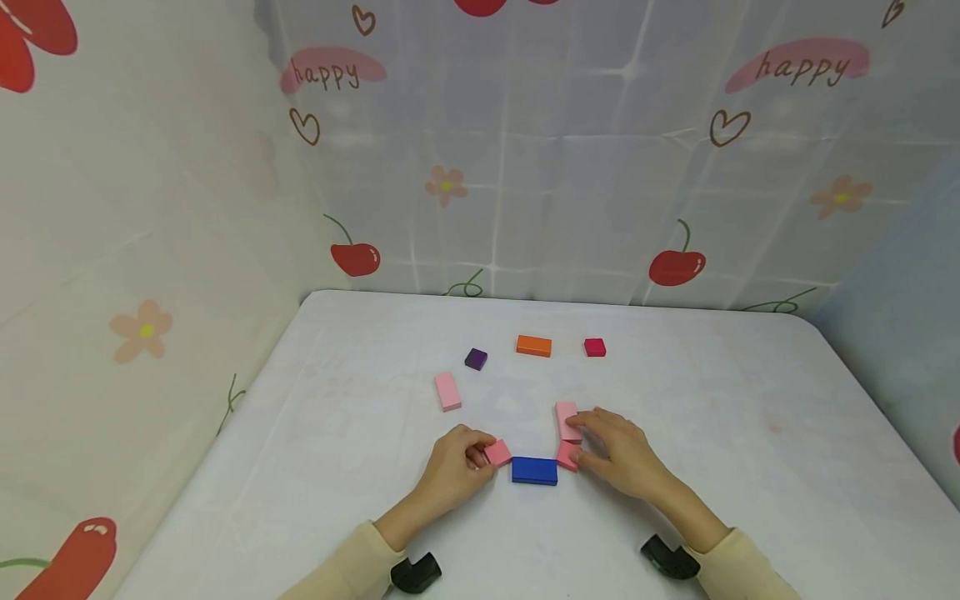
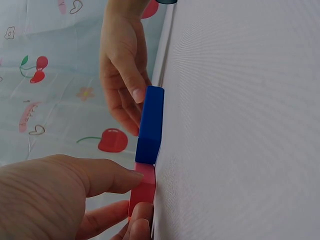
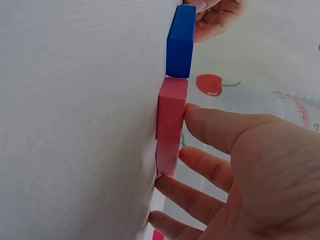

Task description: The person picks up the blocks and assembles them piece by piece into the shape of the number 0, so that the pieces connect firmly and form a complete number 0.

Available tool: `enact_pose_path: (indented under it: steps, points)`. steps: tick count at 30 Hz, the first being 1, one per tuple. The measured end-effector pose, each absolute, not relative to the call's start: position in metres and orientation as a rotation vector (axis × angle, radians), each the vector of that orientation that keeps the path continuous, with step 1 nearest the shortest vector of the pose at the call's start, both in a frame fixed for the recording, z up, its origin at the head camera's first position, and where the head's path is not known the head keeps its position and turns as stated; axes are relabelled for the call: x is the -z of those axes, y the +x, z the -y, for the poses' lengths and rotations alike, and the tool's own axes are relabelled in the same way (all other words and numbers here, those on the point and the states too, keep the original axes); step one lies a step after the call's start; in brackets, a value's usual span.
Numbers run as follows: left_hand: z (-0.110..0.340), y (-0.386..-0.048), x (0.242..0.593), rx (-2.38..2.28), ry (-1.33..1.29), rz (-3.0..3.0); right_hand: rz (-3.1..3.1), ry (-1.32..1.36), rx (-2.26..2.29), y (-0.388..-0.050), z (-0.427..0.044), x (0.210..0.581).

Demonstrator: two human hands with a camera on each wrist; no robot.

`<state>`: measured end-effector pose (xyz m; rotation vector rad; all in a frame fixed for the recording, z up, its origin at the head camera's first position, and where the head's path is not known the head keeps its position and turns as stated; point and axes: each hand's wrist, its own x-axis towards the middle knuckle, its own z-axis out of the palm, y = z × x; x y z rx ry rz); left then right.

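Observation:
My left hand [image 1: 459, 460] pinches a small coral-pink block [image 1: 498, 452] between thumb and fingers. Its corner meets the left end of a flat blue rectangular block [image 1: 535, 471] on the table. At the blue block's right end lies a second coral-pink block [image 1: 567, 455], tilted outward. A longer light pink block [image 1: 567, 422] extends away from it. My right hand [image 1: 621, 454] touches this pair from the right, its thumb at the coral block and a fingertip on the light pink one. In the right wrist view its fingers [image 3: 205, 167] are spread and fairly straight.
Farther back on the white table [image 1: 360, 375] lie another light pink block [image 1: 447, 392], a dark purple block [image 1: 476, 359], an orange block [image 1: 534, 346] and a small red block [image 1: 595, 347]. A printed curtain [image 1: 555, 183] hangs behind the table's back edge.

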<state>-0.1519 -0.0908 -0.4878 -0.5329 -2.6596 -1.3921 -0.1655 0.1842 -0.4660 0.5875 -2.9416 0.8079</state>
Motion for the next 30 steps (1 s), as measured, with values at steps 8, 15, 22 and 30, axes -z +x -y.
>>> enact_pose_path:
  steps: [8, 15, 22, 30]
  points:
    - [0.091, -0.152, 0.488, 1.403, -0.528, 2.671, 2.948, 0.580, -0.804, -0.166, -0.184, 0.467]
    - [0.090, -0.152, 0.486, 1.386, -0.519, 2.686, 2.950, 0.577, -0.806, -0.166, -0.184, 0.467]
    - [0.098, -0.160, 0.470, 1.389, -0.368, 2.678, 2.959, 0.572, -0.800, -0.166, -0.184, 0.466]
    - [0.131, -0.200, 0.461, 1.373, -0.068, 2.619, 2.956, 0.574, -0.799, -0.166, -0.184, 0.466]
